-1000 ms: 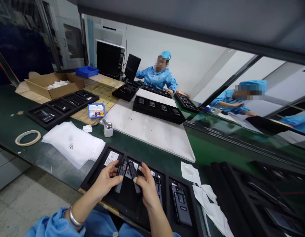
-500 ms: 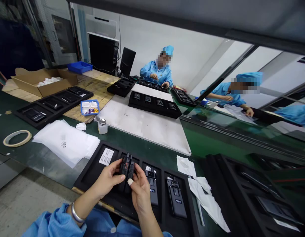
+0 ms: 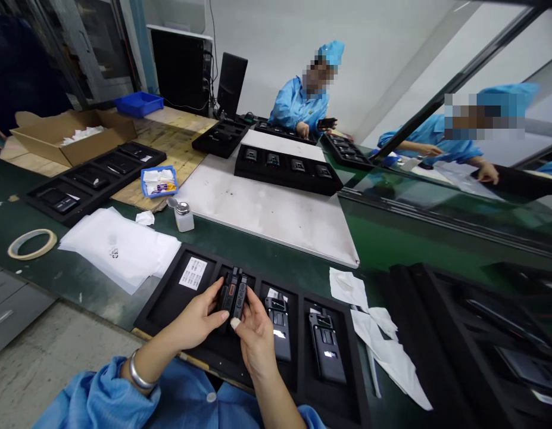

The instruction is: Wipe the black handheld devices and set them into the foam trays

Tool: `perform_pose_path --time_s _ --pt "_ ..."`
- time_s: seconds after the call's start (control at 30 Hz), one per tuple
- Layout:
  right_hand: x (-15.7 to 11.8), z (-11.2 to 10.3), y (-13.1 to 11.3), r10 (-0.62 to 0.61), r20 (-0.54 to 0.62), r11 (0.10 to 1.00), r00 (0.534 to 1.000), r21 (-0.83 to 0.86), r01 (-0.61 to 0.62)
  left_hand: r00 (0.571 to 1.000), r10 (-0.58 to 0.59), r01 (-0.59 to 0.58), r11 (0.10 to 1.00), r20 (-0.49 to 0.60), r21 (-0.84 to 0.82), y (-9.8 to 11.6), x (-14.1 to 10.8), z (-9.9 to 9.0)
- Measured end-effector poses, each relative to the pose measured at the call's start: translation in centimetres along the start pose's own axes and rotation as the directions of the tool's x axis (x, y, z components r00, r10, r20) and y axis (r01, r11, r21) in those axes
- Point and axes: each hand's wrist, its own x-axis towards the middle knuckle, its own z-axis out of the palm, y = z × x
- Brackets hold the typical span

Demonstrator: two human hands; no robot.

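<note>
Between my two hands a black handheld device (image 3: 234, 293) is held edge-up, showing an orange-rimmed button and a row of side keys. My left hand (image 3: 199, 322) grips its left side with thumb and fingers. On its right side my right hand (image 3: 258, 339) holds it, a white covering (image 3: 235, 322) on the thumb tip. Underneath lies a black foam tray (image 3: 162, 301) with recesses. A white printed label sheet (image 3: 193, 273) rests in its left recess. Two similar black devices, one nearer (image 3: 279, 330) and one farther right (image 3: 328, 351), lie in the right recesses.
White cloths (image 3: 387, 351) lie right of the tray, beside stacked black trays (image 3: 440, 333). Leftward are white plastic bags (image 3: 119, 247), a tape roll (image 3: 32, 244) and a dispenser bottle (image 3: 183, 217). Across the table, two co-workers in blue, one nearer (image 3: 298, 101), handle items.
My view has tilted down and shifted slightly. The device has turned a little in my hands, so its side keys show more clearly. The co-worker opposite now holds up a dark item.
</note>
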Motion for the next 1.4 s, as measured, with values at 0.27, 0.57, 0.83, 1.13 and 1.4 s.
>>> perform_pose_path --time_s 0.27,0.57,0.83,1.13,1.4 --pt "-0.1 0.0 -0.3 0.015 0.03 1.0 0.999 0.024 -0.016 0.997 -0.026 0.031 0.997 0.069 -0.066 -0.1 0.2 -0.4" --pt "-0.2 0.0 -0.4 0.011 0.046 1.0 0.999 0.028 -0.012 0.999 -0.05 0.051 0.997 0.015 -0.055 -0.2 0.4 -0.3" --pt "-0.1 -0.9 1.2 -0.153 0.073 0.986 0.986 -0.055 0.157 0.995 0.089 -0.092 0.995 -0.055 -0.047 0.0 0.4 0.2" --pt "-2.5 -1.4 1.0 -0.387 0.098 0.887 0.917 -0.23 0.4 0.977 0.207 -0.211 0.973 0.056 0.095 0.5 -3.0 0.0" --pt "-5.5 -2.0 0.5 -0.4 0.203 0.822 0.894 -0.352 0.448 0.952 0.286 -0.304 0.873 0.106 0.381 -0.8 -5.4 -0.4"
